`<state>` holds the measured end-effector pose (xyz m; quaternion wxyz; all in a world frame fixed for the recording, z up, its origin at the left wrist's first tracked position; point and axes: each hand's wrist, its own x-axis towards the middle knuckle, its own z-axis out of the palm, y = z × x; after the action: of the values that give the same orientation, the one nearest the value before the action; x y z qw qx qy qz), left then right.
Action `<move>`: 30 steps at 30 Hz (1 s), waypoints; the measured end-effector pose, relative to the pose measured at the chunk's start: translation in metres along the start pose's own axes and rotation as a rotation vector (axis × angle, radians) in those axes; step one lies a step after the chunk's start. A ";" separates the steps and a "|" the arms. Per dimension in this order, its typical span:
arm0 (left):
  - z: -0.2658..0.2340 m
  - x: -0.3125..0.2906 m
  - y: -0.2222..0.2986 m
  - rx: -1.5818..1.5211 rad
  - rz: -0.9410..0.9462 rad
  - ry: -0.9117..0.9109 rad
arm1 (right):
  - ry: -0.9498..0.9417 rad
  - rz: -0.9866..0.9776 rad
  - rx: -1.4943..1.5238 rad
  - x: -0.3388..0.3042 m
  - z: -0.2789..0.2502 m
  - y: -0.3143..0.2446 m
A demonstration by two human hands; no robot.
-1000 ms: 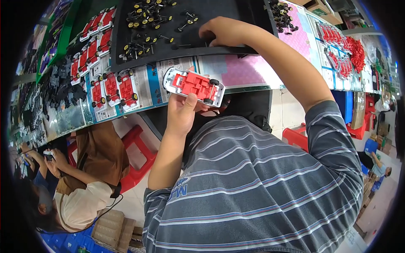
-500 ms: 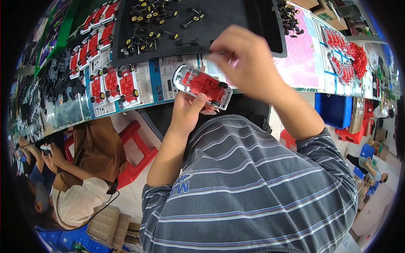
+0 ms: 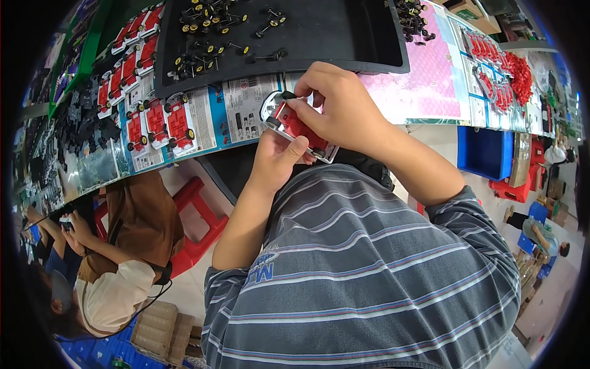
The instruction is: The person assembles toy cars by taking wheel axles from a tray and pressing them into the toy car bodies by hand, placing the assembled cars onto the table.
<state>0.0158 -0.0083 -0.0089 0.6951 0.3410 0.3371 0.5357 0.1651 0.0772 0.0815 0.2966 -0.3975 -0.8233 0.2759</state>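
A toy car (image 3: 295, 126) lies belly up in my left hand (image 3: 275, 161), whose fingers and thumb grip its near side. Its underside is red and its shell white. Across the car's far end sits a wheel axle (image 3: 273, 122) with black wheels. My right hand (image 3: 344, 109) is closed over that end, thumb and fingers pinching at the axle by its far wheel. The right hand hides part of the red underside. Just beyond both hands stands a black tray (image 3: 344, 37) with many loose wheel axles (image 3: 270, 26), black with some yellow hubs.
Upturned red-and-white toy cars (image 3: 180, 123) stand in rows on the left of the table, beside black plastic parts (image 3: 80, 117). Red parts (image 3: 521, 80) are heaped at the far right. A co-worker's sleeve (image 3: 120, 286) and a red stool (image 3: 200, 212) are at left; a blue bin (image 3: 485, 154) is at right.
My right hand has come down from the tray's edge onto the car with a wheel axle. That axle now lies across the car's far end, where no wheels showed before.
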 end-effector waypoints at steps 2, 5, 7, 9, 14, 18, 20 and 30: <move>0.003 -0.002 -0.002 -0.022 0.004 0.007 | -0.016 -0.008 -0.012 -0.001 0.000 0.001; 0.003 -0.006 -0.002 -0.056 0.011 -0.003 | -0.041 -0.014 -0.032 -0.004 0.000 -0.001; -0.001 -0.008 -0.003 -0.046 -0.003 -0.025 | -0.039 -0.004 -0.042 -0.004 -0.004 -0.002; -0.001 -0.009 -0.001 -0.035 -0.004 -0.032 | -0.049 0.006 -0.023 -0.003 -0.008 -0.003; -0.007 -0.010 -0.007 -0.043 -0.014 -0.028 | -0.076 -0.033 0.036 -0.006 -0.002 0.001; -0.004 -0.012 -0.006 -0.039 -0.004 -0.014 | -0.086 -0.031 0.028 -0.008 0.004 0.002; -0.003 -0.011 -0.006 -0.048 0.001 -0.038 | -0.071 -0.023 0.010 -0.007 0.002 0.001; -0.002 -0.027 0.023 -0.131 0.091 -0.023 | -0.099 0.002 0.058 -0.014 -0.005 0.019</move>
<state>-0.0034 -0.0296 0.0119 0.6949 0.3158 0.2773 0.5836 0.1852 0.0774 0.0680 0.2666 -0.3753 -0.8283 0.3195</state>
